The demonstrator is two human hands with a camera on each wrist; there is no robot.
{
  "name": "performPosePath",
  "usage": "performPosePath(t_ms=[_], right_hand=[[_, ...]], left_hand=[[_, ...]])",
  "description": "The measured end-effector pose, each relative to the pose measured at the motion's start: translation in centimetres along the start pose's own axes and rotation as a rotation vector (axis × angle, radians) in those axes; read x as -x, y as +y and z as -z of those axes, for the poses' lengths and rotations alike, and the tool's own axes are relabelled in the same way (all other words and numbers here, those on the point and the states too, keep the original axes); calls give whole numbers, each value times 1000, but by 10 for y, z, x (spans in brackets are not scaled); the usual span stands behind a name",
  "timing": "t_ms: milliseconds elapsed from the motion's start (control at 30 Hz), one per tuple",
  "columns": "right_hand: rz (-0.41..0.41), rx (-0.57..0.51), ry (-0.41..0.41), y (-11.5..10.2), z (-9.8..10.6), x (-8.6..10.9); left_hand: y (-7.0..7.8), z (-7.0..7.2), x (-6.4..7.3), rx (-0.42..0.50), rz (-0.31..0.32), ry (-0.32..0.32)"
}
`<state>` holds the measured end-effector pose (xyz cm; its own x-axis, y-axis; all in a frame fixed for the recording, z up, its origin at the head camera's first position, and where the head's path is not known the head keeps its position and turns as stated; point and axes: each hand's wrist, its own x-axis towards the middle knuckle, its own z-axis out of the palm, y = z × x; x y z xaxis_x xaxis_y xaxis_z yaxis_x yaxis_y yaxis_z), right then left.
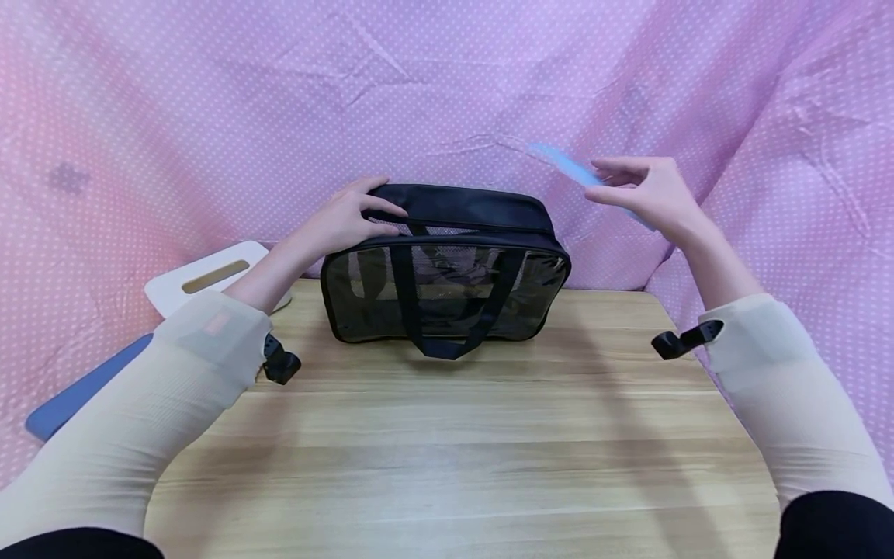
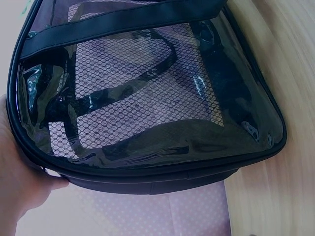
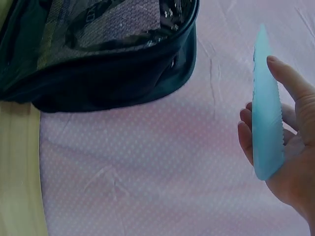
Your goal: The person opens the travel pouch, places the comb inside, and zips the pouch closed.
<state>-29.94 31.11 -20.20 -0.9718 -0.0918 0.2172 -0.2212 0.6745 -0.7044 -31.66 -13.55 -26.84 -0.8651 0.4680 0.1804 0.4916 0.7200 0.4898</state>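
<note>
A black bag with clear front panel [image 1: 447,291] stands upright on the wooden table, its top unzipped into a gap. My left hand [image 1: 352,213] grips the bag's upper left corner, fingers spread over the opening's edge. In the left wrist view, part of that hand [image 2: 22,177] sits behind the bag's rim. Raised to the right of the bag, my right hand [image 1: 649,190] pinches a thin, light-blue flat piece with finely toothed edges [image 3: 267,113] between thumb and fingers. The piece tapers at one end and is apart from the bag. Dark straps and mesh show through the clear panel.
A white board with a slot handle [image 1: 202,272] lies at the table's left, partly behind my left forearm. A blue flat object [image 1: 87,388] lies nearer, below it. Pink dotted cloth [image 1: 447,93] hangs behind the table [image 1: 447,450].
</note>
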Motion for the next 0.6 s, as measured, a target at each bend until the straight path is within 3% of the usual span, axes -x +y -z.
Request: performPosePath(t_ms=[600], right_hand=[[110, 103, -265, -53, -39, -35]], left_hand=[[-1, -1, -1, 8, 0, -1]])
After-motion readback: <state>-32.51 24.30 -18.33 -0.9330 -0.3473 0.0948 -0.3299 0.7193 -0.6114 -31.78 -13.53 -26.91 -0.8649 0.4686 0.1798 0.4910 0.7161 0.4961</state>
